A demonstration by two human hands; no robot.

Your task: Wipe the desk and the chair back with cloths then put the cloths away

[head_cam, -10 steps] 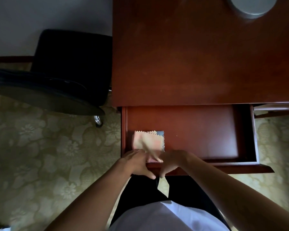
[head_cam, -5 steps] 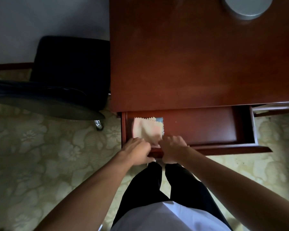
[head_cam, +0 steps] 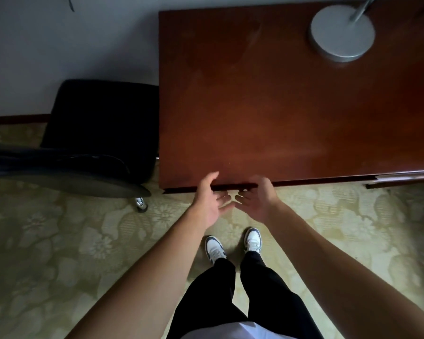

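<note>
The reddish-brown wooden desk (head_cam: 279,106) fills the upper right. Its drawer is pushed in, with only the dark front edge (head_cam: 235,186) showing under the top. The cloths are out of sight. My left hand (head_cam: 208,201) hovers just in front of that edge, fingers spread and relaxed, holding nothing. My right hand (head_cam: 257,200) is beside it, fingers loosely curved and empty, fingertips nearly meeting those of the left. The black office chair (head_cam: 96,133) stands left of the desk, its dark back (head_cam: 59,177) towards me.
A round grey lamp base (head_cam: 342,33) sits on the desk's far right. A second drawer or ledge (head_cam: 402,178) juts out at the right edge. Patterned yellowish carpet (head_cam: 71,241) covers the floor, with my feet (head_cam: 233,244) on it. A chair castor (head_cam: 140,203) is near the desk corner.
The drawer holding the pink and blue cloths slid shut under both hands. The hands have come off its front and spread apart, and the view has pulled back.
</note>
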